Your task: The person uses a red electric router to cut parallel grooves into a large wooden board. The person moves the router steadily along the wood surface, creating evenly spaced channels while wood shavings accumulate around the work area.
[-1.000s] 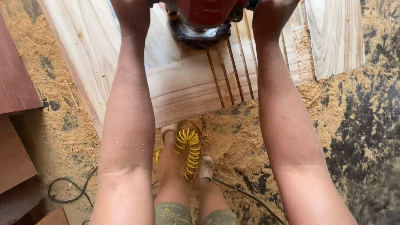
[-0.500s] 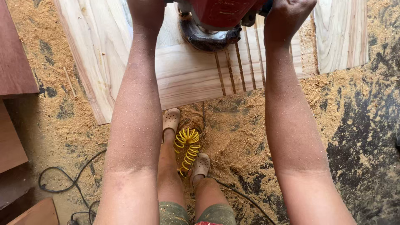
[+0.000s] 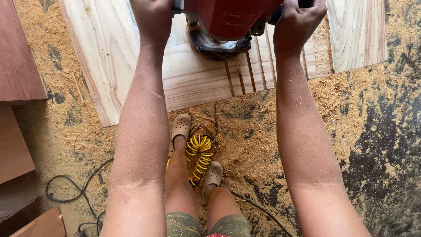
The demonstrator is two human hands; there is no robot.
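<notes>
Both my arms reach forward to a red power router [image 3: 228, 22] with a dark round base, which sits on a pale wooden board [image 3: 109, 57]. My left hand [image 3: 153, 17] grips the tool's left side and my right hand [image 3: 300, 22] grips its right handle. Several narrow parallel grooves [image 3: 245, 72] run through the board just in front of the tool's base. The top of the tool is cut off by the picture's edge.
Sawdust covers the floor [image 3: 372, 131]. My feet in beige clogs [image 3: 180, 125] stand beside a yellow coiled hose [image 3: 199, 153]. A black cable [image 3: 74, 193] lies at the lower left. Reddish-brown panels [image 3: 17, 57] lie at the left. A second pale board [image 3: 355, 30] lies at the upper right.
The view has shifted so the board, tool and feet sit further right and lower in the picture. Both hands keep their hold on the router.
</notes>
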